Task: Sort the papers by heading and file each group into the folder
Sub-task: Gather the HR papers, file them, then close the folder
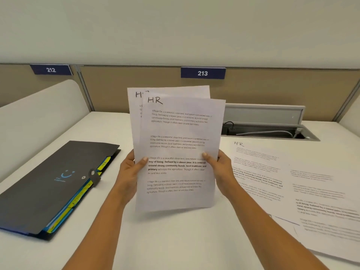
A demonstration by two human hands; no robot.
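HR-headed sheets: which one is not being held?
The HR sheet lying flat on the desk; the other two HR sheets are held upright between the left hand and right hand.

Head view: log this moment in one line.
left hand and right hand: grip HR sheets | folder: on desk, left | loose papers: desk, right

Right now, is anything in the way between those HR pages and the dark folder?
The left hand and right hand hold the HR sheets right of the folder, with bare desk between. Only the folder's own flap, closed over its pockets, blocks the way in.
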